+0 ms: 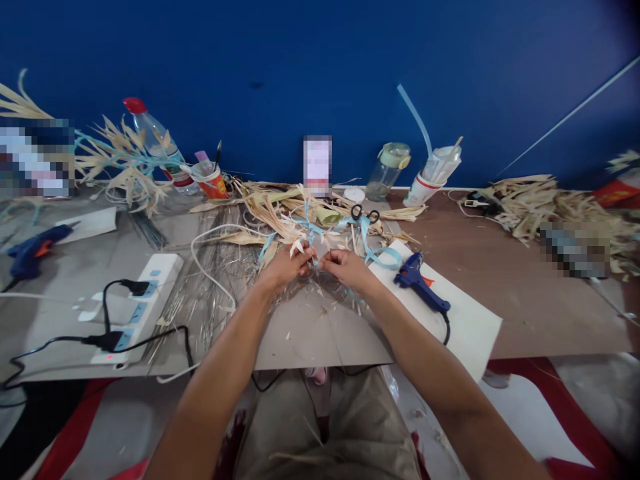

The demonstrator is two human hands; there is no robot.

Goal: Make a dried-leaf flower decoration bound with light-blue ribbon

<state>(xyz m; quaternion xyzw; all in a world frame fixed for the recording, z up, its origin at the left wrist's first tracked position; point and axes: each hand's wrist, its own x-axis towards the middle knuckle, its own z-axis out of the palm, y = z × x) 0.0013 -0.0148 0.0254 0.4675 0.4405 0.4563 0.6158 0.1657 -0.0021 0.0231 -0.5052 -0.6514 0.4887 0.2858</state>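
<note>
My left hand (289, 268) is closed, its fingertips pinching a stem wrapped in light blue tape (311, 235), with pale corn-husk petals (296, 247) around it. Close beside it, my right hand (347, 268) is pinched at the lower end of this stem, where a bit of light blue shows at the fingertips. Just past the right hand, a loose light blue ribbon (386, 257) curls on the table. Dried corn husks (273, 212) lie heaped behind both hands, and black-handled scissors (365, 214) rest among them. Small scraps are scattered under my wrists.
A blue glue gun (423, 283) lies on a white board (470, 327) at right; another glue gun (37, 250) is far left. Left of my arm are a power strip (145, 307) with cords and thin wires (207, 273). Bottle (155, 137), phone (318, 163), jar (387, 175) and cups stand behind.
</note>
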